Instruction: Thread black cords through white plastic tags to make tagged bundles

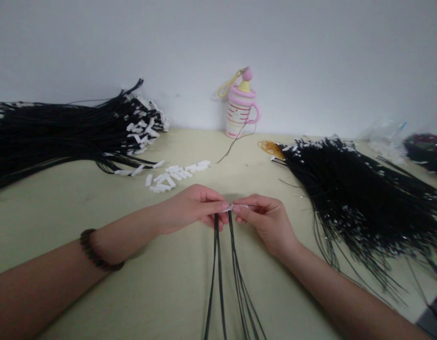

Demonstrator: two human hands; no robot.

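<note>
Through the head camera I see both bare hands meeting above the middle of a pale yellow-green table (161, 293). The fingers of the left hand (204, 206) are closed in a pinch, thumb on top, on one end of a small white strip (244, 206). The right hand (269, 218) also has its thumb and fingers closed together, and it grips the other end. I cannot tell how the strip is fixed, because the fingertips cover much of it.

Thin black flexible cords (220, 274) hang below the fingertips in two groups, and they spread toward the near edge of the table. A bracelet of dark round beads (98, 252) is around the left wrist.

Toward the far left corner I find a thick bundle of black cords with white ends (58, 137). Between it and the hands lie loose small white pieces (169, 181). A pink-and-white striped cup-shaped object (237, 113) stands upright at the far edge, near the wall (190, 56). To its right are orange-brown thin loops (270, 148); just beside them, a wide heap of black cords (338, 184) extends toward the right edge. A clear plastic bag (386, 141) lies near the far right corner.
</note>
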